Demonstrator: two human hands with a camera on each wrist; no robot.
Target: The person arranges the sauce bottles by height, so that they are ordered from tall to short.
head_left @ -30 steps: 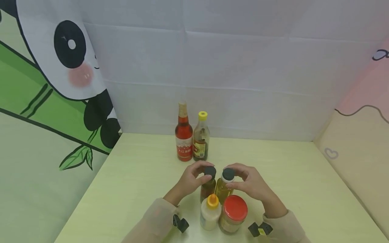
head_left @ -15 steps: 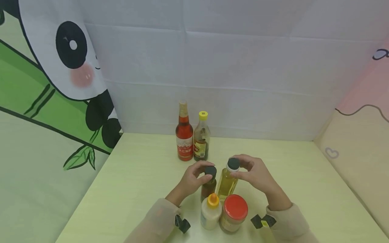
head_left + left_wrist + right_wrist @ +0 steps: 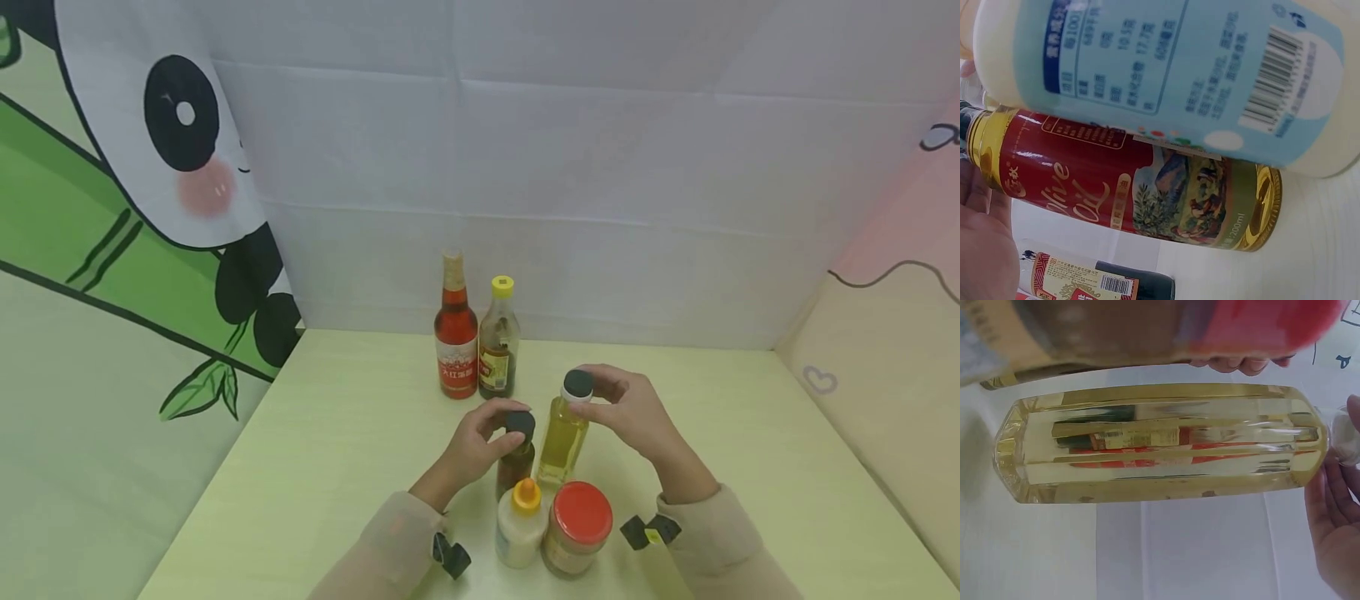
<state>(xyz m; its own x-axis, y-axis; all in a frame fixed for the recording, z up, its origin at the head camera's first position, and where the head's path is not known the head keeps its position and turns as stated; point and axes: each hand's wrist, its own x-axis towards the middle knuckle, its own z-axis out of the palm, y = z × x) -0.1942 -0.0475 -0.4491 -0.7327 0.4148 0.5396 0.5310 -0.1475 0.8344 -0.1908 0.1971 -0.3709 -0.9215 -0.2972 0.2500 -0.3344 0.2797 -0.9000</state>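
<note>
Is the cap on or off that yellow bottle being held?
On: a dark cap sits atop the yellow bottle, which the right hand holds.

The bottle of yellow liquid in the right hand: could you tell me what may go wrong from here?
The right hand grips the bottle of yellow liquid at its top, so it might slip or swing. The red-lidded jar stands close to its lower end, so a sideways move could bump it. The olive oil bottle, its top in the left hand, is also near, so they could knock.
</note>
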